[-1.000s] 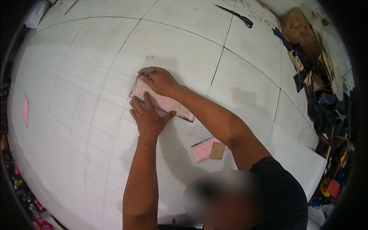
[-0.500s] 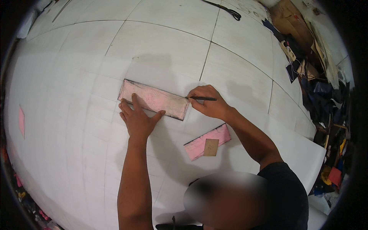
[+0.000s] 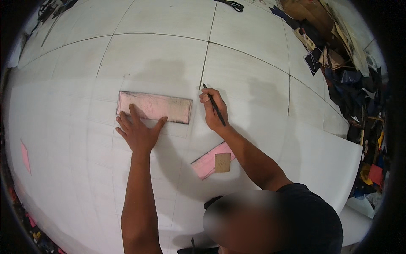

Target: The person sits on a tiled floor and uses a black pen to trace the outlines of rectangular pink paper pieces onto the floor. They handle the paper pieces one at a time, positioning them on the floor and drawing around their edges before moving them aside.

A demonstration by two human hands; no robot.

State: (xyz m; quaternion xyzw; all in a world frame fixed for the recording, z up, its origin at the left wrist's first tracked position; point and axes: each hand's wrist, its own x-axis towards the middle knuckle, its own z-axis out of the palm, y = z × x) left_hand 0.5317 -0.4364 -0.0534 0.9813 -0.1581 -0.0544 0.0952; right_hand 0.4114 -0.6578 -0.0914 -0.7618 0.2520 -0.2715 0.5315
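A long pink rectangular template (image 3: 175, 110) with dark, smudged edges lies flat on a large white sheet (image 3: 253, 161). My left hand (image 3: 139, 131) rests on its left and lower part, fingers spread and pressing down. Faint drawn lines show on the sheet just below and right of the template. My right hand (image 3: 216, 110), beyond the template's right end and apart from it, grips a black pen (image 3: 216, 108). The pen slants, its upper end pointing away from me. Closer to me lies a smaller pink piece (image 3: 205, 163), with a small brown card (image 3: 223, 163) on it, partly behind my right forearm.
A narrow pink scrap (image 3: 26, 156) lies at the far left. Black-handled scissors (image 3: 231, 5) sit at the far edge. Along the right side are piled dark cloth (image 3: 349, 106), cardboard (image 3: 311, 19) and a power strip (image 3: 306, 40) with a cord.
The pink template has turned counterclockwise under my left hand, so its long edge lies more level. My right hand has drawn the pen off its right end and swung it more upright. The view has shifted.
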